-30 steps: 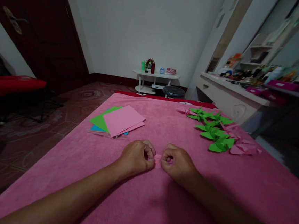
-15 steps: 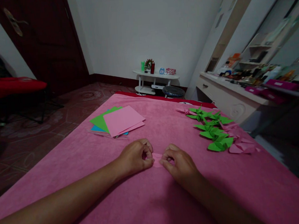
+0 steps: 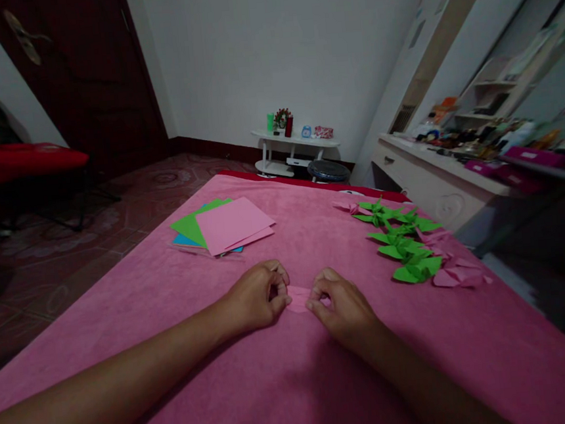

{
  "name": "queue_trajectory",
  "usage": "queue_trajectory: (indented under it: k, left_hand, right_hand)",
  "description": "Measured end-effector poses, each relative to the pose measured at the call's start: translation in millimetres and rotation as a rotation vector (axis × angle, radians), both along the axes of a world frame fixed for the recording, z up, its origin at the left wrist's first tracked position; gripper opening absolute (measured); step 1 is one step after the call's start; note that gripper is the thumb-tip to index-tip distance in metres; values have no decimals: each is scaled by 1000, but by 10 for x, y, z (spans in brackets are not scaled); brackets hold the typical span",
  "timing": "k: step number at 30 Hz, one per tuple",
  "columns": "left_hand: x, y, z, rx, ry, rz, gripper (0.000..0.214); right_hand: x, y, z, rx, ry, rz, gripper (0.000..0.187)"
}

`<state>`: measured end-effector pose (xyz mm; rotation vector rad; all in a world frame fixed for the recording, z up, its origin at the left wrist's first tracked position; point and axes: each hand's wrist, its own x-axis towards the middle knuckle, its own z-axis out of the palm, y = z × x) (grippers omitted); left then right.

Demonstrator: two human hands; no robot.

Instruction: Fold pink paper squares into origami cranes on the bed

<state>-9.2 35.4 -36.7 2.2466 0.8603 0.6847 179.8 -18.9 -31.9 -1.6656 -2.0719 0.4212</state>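
Observation:
A small folded piece of pink paper (image 3: 298, 298) lies on the pink cloth (image 3: 258, 386) between my two hands. My left hand (image 3: 258, 298) pinches its left end with curled fingers. At the paper's right end, my right hand (image 3: 341, 306) pinches it the same way. Both hands rest on the cloth, almost touching each other. Most of the paper is hidden by my fingers.
A stack of pink, green and blue paper sheets (image 3: 224, 226) lies at the far left. Several green folded paper figures (image 3: 401, 241) and pink ones (image 3: 459, 274) lie in a row at the right. A dresser (image 3: 439, 188) stands beyond the right edge, a small white table (image 3: 297, 148) by the wall.
My hands have shifted a little apart, showing slightly more of the pink paper between them. The view has tilted slightly. Nothing else moved.

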Motion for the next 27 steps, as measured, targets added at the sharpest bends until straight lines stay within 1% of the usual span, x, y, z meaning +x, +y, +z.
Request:
queue_trajectory:
  k: [4, 7, 9, 12, 16, 19, 21, 23, 25, 27]
  left_hand:
    - [6, 11, -5, -40, -12, 7, 11]
    - [-9, 23, -11, -17, -24, 24, 8]
    - [-25, 28, -3, -10, -20, 41, 4]
    - [-53, 26, 28, -30, -7, 38, 15]
    - [-86, 22, 50, -93, -7, 12, 22]
    - [-99, 25, 38, -126, -24, -2, 35]
    - [-104, 25, 38, -76, -45, -32, 49]
    - [-109, 18, 52, 20, -42, -82, 55]
    - [-115, 6, 73, 118, 7, -132, 49]
    - [-121, -7, 87, 198, 73, -153, 41]
  right_hand:
    - [30, 39, -38, -8, 54, -23, 7]
    - [49, 36, -38, 24, 110, -35, 16]
    - [56, 22, -27, 24, 136, -17, 17]
    - [64, 2, -9, 7, 168, 15, 18]
    - [84, -4, -2, 10, 191, 60, 21]
    - [101, 1, 1, 10, 200, 49, 21]
    - [107, 5, 7, -7, 216, 37, 23]
    - [110, 8, 16, -22, 228, 44, 27]
    - [111, 12, 22, -31, 224, 74, 32]
    - [112, 16, 22, -35, 213, 99, 36]
